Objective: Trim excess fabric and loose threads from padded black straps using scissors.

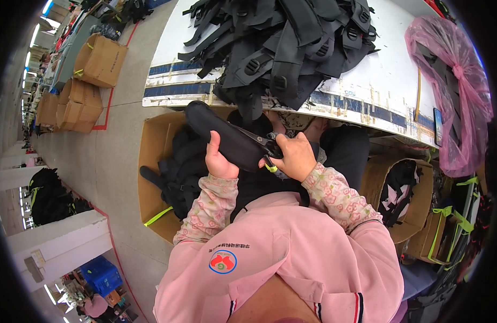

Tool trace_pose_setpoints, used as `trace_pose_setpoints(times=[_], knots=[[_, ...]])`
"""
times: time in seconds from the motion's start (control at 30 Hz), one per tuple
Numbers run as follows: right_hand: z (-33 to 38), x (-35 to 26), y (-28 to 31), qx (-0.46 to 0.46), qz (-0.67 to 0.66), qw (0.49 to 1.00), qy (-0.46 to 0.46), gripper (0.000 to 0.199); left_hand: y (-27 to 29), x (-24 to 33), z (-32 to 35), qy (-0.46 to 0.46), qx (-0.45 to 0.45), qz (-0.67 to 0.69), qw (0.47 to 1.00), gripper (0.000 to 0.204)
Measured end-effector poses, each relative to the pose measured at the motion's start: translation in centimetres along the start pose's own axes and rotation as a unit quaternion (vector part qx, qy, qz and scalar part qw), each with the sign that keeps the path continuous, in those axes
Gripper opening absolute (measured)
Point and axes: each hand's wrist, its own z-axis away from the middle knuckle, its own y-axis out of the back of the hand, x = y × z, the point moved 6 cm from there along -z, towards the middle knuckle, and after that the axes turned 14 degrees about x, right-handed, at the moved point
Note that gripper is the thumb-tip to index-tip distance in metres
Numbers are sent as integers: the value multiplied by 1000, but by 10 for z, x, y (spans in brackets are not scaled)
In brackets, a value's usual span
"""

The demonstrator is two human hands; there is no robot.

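My left hand is closed round the near side of a black padded shoulder strap, its thumb pointing up along the edge. The strap slants over my lap, its rounded end toward the table. In my right hand is a pair of scissors with dark handles and a yellow-green tie near my fingers. The scissors' metal blades lie against the strap's right edge; whether they touch a thread cannot be made out. Just beyond, black straps with plastic buckles are heaped on the white table.
A cardboard box holding black straps stands left of my lap. Another carton with black and pale scraps is at the right. A pink plastic bag and a phone lie at the table's right. More cartons stand across the floor.
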Motion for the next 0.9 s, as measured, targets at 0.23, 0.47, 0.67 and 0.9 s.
trace_pose_setpoints(times=[0.23,0.47,0.67,0.9], knots=[[-5,0,6,-2,56,998,0,43,11,-1,-5,-6,-25,-10,1000,31],[-22,-7,12,74,-95,991,-53,49,7,-9,1,-54,-64,-41,996,29],[-14,-6,-5,-21,-119,988,-95,50,-44,21,16,-126,-147,-141,971,38],[-18,-11,17,90,-94,992,-7,44,-58,38,6,-81,-131,-173,973,33]])
